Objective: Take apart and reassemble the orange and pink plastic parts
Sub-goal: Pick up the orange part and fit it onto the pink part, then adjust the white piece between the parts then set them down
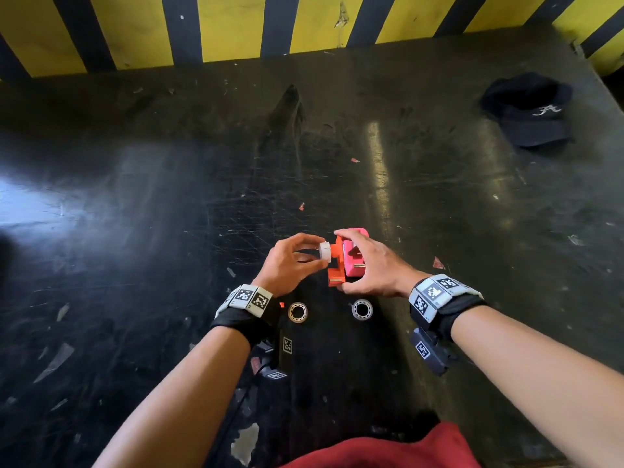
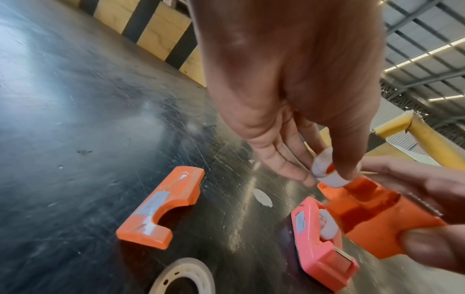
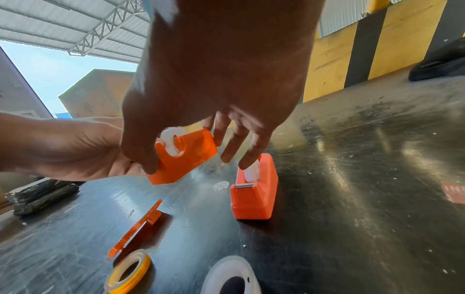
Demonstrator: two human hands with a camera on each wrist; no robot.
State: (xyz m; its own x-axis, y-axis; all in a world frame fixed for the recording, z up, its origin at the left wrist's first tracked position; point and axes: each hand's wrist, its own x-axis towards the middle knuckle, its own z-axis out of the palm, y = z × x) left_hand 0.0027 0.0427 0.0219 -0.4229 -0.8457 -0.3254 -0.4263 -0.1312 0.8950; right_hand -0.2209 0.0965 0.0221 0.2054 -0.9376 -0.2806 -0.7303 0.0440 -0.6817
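Note:
My right hand (image 1: 368,265) grips an orange dispenser half (image 1: 336,265) by thumb and forefinger, just above the table. With my left hand (image 1: 293,261) I pinch a white spool (image 1: 325,251) at the notch on that half's left side; the right wrist view shows the spool (image 3: 172,143) seated in the orange half (image 3: 191,157). A pink dispenser (image 1: 353,256) stands upright on the table right behind it, with its own white spool (image 2: 327,222) inside. My right hand's other fingers hang over it. The orange side cover (image 2: 161,206) lies flat to the left.
Two tape rolls (image 1: 297,312) (image 1: 362,309) lie on the black table (image 1: 439,197) between my wrists. A dark cap (image 1: 530,109) sits at the far right. A yellow-and-black striped barrier (image 1: 304,25) runs along the back edge.

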